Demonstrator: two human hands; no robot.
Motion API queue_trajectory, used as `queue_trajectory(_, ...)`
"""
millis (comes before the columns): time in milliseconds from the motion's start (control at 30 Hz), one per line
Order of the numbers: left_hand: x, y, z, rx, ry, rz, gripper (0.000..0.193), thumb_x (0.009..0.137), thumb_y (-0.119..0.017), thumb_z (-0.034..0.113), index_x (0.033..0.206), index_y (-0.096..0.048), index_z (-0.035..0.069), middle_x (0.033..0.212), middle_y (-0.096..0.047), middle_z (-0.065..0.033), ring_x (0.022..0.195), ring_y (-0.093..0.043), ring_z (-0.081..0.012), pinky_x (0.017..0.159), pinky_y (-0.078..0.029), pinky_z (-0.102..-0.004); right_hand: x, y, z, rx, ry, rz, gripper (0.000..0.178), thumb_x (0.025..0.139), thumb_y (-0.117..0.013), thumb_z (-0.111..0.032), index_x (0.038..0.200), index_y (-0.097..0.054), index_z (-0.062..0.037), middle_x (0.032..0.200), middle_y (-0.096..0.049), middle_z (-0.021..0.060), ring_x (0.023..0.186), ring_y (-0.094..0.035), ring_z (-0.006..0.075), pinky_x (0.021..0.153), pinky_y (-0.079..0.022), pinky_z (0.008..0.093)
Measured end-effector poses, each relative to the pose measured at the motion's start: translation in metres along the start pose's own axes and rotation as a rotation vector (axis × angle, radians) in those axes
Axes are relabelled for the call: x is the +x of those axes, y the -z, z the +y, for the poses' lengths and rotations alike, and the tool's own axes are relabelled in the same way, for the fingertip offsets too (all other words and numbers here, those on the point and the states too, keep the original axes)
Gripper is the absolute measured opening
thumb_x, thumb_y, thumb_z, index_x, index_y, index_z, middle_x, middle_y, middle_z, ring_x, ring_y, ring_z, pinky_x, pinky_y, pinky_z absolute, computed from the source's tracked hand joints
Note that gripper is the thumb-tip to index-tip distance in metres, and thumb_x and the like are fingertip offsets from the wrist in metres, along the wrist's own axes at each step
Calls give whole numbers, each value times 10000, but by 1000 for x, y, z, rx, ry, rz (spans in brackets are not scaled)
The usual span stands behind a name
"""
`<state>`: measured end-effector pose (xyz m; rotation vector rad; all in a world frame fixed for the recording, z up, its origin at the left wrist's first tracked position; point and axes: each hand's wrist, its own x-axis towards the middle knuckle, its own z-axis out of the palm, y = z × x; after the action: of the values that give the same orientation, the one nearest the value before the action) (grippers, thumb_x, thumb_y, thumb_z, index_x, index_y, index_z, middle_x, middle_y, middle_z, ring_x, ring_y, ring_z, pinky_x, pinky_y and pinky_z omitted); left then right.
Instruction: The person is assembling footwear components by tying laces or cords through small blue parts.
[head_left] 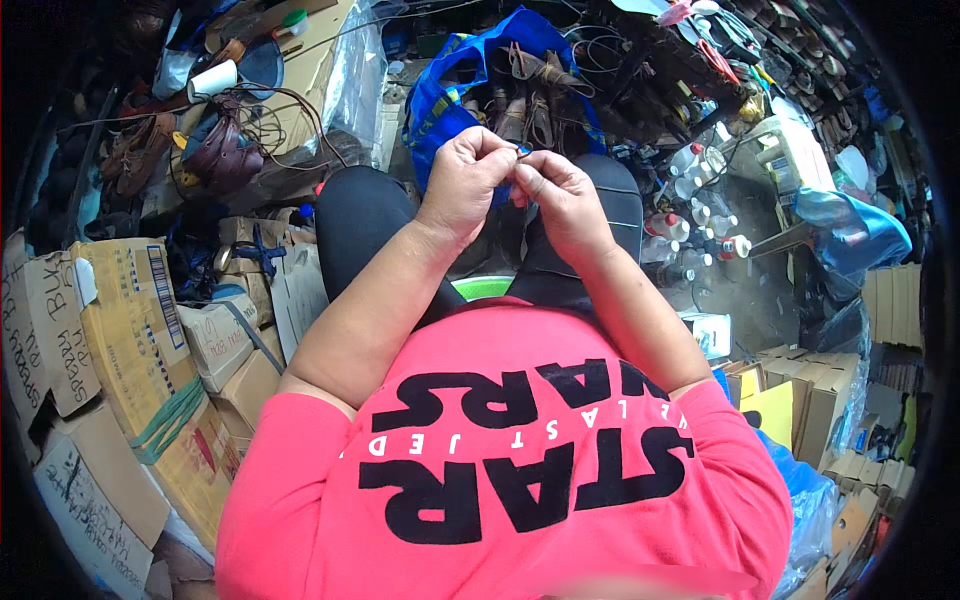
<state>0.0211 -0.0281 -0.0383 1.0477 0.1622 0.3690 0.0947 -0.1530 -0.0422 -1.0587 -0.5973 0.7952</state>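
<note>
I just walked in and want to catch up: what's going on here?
Someone in a pink shirt has a tiny item pinched at the fingertips of the left hand and right hand; it's too small to identify. Just beyond is an open blue bag. Cardboard boxes are at left, plastic bottles at right.

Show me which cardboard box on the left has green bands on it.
The long tan box with the striped label near its far end: green bands run across its nearer half, while none show on the boxes around it.
</note>
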Motion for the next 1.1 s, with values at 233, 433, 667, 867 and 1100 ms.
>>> queue_trajectory(233, -6, 4, 17, 124, 40, 223, 269, 921, -495, 205, 1132, -561, 53, 919, -622, -49, 814, -621, -161, 720, -475, -279, 7, 3, -33, -946, 321, 57, 99, 798, -623, -133, 857, -640, -56, 750, -630, 90, 662, -604, 196, 613, -477, 310)
queue_trajectory(433, -7, -4, 34, 388, -28, 106, 184, 849, -611, 173, 914, -647, 5, 845, -636, -49, 724, -581, -107, 699, -445, -227, 3, -9, -45, -1230, 534, 59, 106, 772, -621, -155, 840, -649, -79, 760, -638, 106, 695, -611, 270, 624, -473, 359)
queue_trajectory(667, -10, -2, 32, 351, -51, 116, 128, 813, -632, 94, 891, -653, -4, 815, -637, -50, 722, -572, -110, 699, -448, -230, 7, -8, -34, -900, 245, 62, 141, 828, -598, -171, 890, -642, -52, 701, -622, 65, 625, -587, 156, 582, -453, 273)
queue_trajectory(867, -11, -1, 32, 299, -43, 99, 177, 811, -629, 85, 958, -638, -12, 847, -638, -64, 750, -581, -119, 723, -465, -241, 9, -5, -34, -406, -81, 3, 191, 895, -539, -176, 959, -624, -18, 696, -568, -6, 624, -511, 48, 569, -426, 197)
queue_trajectory(1100, -7, 8, 32, 287, -109, 64, 233, 841, -563, 88, 1049, -595, -11, 935, -622, -74, 789, -593, -131, 752, -462, -251, 9, -7, -33, -456, -84, -55, 206, 909, -523, -202, 957, -610, -21, 675, -529, -24, 624, -480, 49, 575, -393, 187)
